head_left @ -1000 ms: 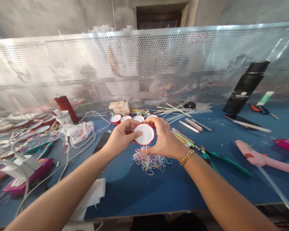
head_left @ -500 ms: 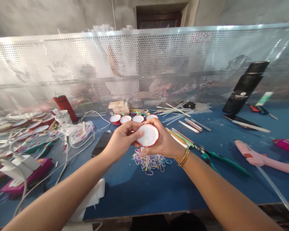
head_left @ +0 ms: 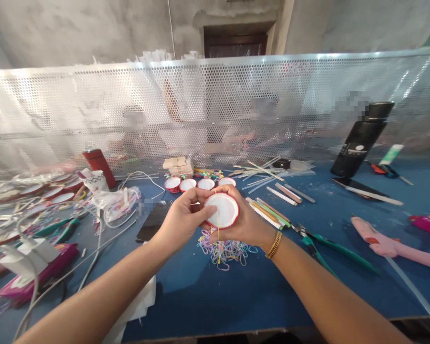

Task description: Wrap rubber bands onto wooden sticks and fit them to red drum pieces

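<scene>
A blue tabletop [head_left: 200, 310] carries a tangle of pastel bands [head_left: 227, 253] below the left hand [head_left: 187, 215] and right hand [head_left: 246, 222]; four red cups [head_left: 205, 184] stand just beyond them; green-handled pliers [head_left: 346, 249] lie right of the right hand; a pink glue gun [head_left: 390, 246] lies farther right.

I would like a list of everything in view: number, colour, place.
Held piece: 1, white, red rim, both hands
Similar pieces: 4 behind hands, several left, red-white
Elastic bands: many, pastel, below hands
Red bottle: 1, back left
Black bottle: 1, back right
Cup: 1, white, back left
Sticks: many, mixed, back right
Green pliers: at least 1, right
Pink glue gun: 1, right
Cables: several, pale, left
Mesh screen: 1, silver, back
Table: 1, blue, underneath
Other clutter: uncountable, mixed, left
Left hand, right hand: 1 each, bare, centre
</scene>
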### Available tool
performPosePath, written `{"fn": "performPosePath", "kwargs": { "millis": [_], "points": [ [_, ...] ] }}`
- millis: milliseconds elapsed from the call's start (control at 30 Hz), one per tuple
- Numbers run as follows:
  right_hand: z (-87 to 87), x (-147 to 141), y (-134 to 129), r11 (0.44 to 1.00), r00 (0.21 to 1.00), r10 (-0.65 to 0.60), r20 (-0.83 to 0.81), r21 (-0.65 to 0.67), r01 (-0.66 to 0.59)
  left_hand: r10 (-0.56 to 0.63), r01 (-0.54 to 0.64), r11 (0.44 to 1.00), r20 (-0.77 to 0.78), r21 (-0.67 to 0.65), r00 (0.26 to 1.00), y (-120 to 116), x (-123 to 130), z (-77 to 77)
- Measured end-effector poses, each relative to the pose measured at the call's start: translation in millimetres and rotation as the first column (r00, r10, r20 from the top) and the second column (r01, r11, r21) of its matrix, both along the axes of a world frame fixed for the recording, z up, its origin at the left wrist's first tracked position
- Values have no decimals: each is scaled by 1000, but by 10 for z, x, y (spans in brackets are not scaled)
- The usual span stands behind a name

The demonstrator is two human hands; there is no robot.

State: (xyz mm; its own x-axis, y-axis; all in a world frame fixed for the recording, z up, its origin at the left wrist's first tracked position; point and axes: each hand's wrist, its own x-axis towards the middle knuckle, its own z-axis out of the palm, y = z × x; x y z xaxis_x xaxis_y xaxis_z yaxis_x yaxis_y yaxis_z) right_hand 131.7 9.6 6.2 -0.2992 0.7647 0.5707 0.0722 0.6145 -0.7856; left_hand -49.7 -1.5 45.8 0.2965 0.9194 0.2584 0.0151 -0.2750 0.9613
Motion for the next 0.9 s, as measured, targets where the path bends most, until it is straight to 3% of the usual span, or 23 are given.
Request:
{"fn": "performPosePath", "kwargs": {
  "millis": [600, 767, 900],
  "points": [
    [-61, -17, 13, 1000, 1000, 14, -17, 3, -14, -2, 2, 1000, -5, 6, 1000, -12, 1, 22],
    [-65, -61, 39, 999, 995, 21, -102, -32, -25, 12, -12, 1000, 39, 15, 999, 4, -11, 21],
    [-49, -117, 65, 986, 975, 55, -215, -142, -87, 42, -45, 998, 83, 33, 996, 23, -18, 24]
  ]
}}
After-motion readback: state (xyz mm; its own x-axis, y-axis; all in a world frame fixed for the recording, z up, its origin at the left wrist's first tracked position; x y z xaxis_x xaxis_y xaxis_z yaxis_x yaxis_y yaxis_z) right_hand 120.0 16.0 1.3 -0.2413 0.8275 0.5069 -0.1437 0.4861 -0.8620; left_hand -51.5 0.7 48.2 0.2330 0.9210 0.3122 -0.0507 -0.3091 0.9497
